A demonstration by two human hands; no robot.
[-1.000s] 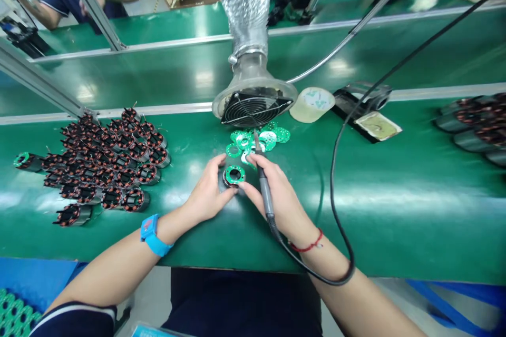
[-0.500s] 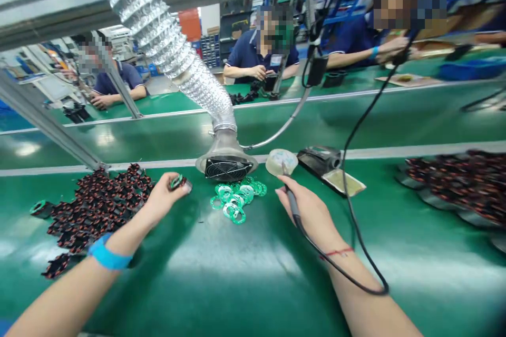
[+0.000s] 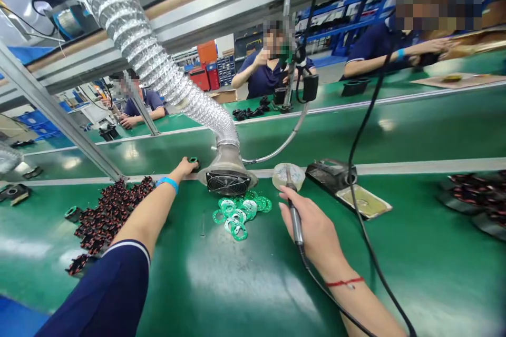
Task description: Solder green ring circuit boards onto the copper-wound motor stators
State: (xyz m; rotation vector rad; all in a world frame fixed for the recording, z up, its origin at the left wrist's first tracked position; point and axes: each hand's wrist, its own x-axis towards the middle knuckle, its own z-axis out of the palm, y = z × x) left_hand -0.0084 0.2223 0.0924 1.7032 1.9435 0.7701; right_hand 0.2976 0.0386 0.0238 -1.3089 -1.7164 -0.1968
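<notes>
My left hand reaches far forward, closed on a small motor stator with a green ring board on top, at the edge of the conveyor belt beyond my bench. My right hand grips a soldering iron, tip pointing away toward a tape roll. A heap of green ring boards lies between my hands, in front of the fume extractor fan.
A pile of copper-wound stators lies at left, more stators at right. The soldering iron stand with sponge sits right of the tape. A silver duct rises from the fan. Other people work across the belt.
My left hand carried the stator from the bench centre forward and left up to the conveyor edge. My right hand drew back right with the iron. My view lifted.
</notes>
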